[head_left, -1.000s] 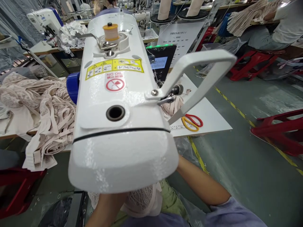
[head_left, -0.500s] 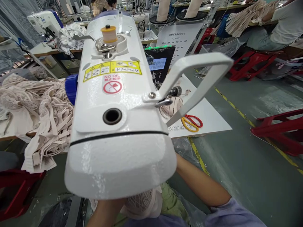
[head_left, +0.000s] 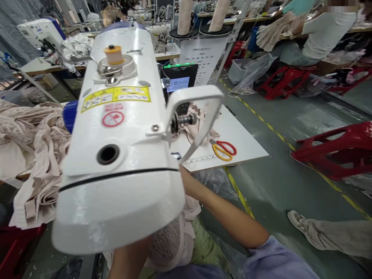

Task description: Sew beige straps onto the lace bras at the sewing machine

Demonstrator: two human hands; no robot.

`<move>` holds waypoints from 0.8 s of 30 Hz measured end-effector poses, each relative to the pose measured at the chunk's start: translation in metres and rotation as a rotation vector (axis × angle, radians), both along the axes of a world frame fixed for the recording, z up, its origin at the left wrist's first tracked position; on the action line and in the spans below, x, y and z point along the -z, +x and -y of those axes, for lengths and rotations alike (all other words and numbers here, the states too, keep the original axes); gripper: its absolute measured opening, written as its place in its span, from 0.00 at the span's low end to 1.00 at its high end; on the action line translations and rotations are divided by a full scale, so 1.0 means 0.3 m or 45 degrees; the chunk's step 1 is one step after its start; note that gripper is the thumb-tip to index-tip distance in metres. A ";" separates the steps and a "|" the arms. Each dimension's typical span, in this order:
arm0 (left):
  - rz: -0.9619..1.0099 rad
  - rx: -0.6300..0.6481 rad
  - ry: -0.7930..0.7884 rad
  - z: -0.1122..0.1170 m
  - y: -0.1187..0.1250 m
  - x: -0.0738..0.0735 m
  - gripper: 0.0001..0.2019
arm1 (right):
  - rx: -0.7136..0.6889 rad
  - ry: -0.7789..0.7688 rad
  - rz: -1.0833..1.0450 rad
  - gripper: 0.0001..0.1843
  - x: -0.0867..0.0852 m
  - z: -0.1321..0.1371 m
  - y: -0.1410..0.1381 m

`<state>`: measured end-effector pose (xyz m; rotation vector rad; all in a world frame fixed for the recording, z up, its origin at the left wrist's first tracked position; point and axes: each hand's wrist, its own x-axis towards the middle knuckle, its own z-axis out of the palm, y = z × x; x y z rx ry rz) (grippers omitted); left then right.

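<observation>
The white head of a sewing machine (head_left: 116,209) fills the middle of the view and covers both my hands. My right forearm (head_left: 226,213) reaches in behind the machine head from the lower right. From the bottom edge my left forearm (head_left: 129,259) goes up under it. Whether either hand holds anything is hidden. Beige lace fabric (head_left: 167,244), shaped like bra cups, hangs over my lap between the forearms. Scissors (head_left: 223,150) with one red and one yellow handle lie on the white table (head_left: 247,143), near beige straps (head_left: 194,124).
Beige lace garments (head_left: 37,155) are heaped at the left. A lit control screen (head_left: 178,84) and thread cones (head_left: 184,17) stand behind the machine. Red stools (head_left: 337,149) are on the right, where a person's shoe (head_left: 305,228) shows on the floor. Another person sits farther back.
My view has shifted, so the machine sits farther left. More of my right forearm shows, reaching farther forward beside the machine head. A person's leg and shoe have come in at the lower right.
</observation>
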<state>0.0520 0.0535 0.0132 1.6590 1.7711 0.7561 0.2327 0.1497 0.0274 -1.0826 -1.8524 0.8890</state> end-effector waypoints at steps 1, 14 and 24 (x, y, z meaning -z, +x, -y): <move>-0.035 0.025 0.014 0.001 -0.005 -0.014 0.16 | -0.021 0.006 -0.009 0.07 0.007 -0.002 -0.001; -0.302 0.245 0.159 0.014 -0.024 -0.099 0.17 | 0.063 -0.038 0.021 0.09 0.090 -0.017 -0.020; -0.248 0.196 0.136 0.045 0.001 -0.076 0.15 | 0.078 0.011 -0.025 0.05 0.095 -0.009 -0.012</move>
